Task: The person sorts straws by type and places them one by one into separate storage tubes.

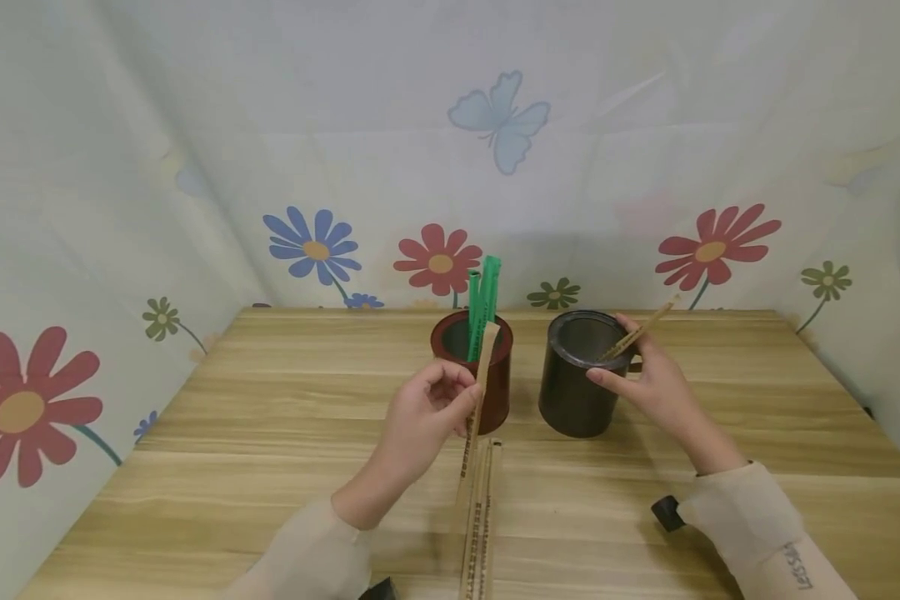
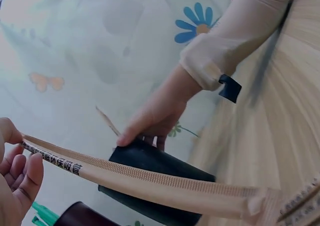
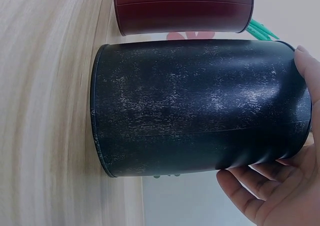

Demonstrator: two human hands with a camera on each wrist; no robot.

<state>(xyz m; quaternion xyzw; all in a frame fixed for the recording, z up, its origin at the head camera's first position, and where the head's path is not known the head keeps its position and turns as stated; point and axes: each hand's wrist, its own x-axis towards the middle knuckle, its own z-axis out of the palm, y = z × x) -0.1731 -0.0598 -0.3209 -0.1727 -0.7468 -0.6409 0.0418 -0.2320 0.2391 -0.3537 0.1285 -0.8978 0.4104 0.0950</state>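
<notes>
My left hand [image 1: 423,421] pinches a straw in a brown paper wrapper [image 2: 150,182] with dark printing near its upper end. The straw slants upward in front of the dark red cylindrical holder [image 1: 501,392], which has green-wrapped straws [image 1: 491,292] standing in it. My right hand [image 1: 666,387] grips the black cylindrical holder [image 3: 200,106] at its upper part, thumb at the rim and fingers round the far side. One brown-wrapped straw [image 1: 652,321] leans out of that black holder toward the right. Both holders stand upright on the table, side by side.
Several more brown-wrapped straws [image 1: 482,525] lie lengthwise on the wooden table [image 1: 270,433], below my left hand. Behind the table hangs a white cloth [image 1: 607,183] printed with flowers and a butterfly. A black strap end [image 1: 668,513] hangs at the right sleeve.
</notes>
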